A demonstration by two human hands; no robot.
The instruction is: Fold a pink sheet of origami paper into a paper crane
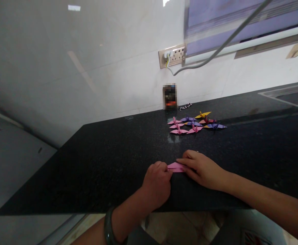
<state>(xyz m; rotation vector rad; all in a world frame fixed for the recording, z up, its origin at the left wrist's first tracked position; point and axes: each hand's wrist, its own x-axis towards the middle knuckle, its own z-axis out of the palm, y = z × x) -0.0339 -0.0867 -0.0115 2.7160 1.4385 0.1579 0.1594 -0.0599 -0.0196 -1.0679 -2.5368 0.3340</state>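
A small folded piece of pink origami paper lies on the dark counter, between my two hands. My left hand has its fingers curled in and grips the paper's left end. My right hand holds the right end, with fingers resting over it and pressing on it. The paper's tips are hidden under the fingers. Beyond the hands sits a group of folded paper cranes: several pink cranes, purple cranes, a yellow crane and a dark red crane.
The black speckled counter meets a tiled wall behind. A blurred-out box stands by the wall, beside a black-and-white beaded strand. A grey cable runs from the wall socket. A sink edge shows at right.
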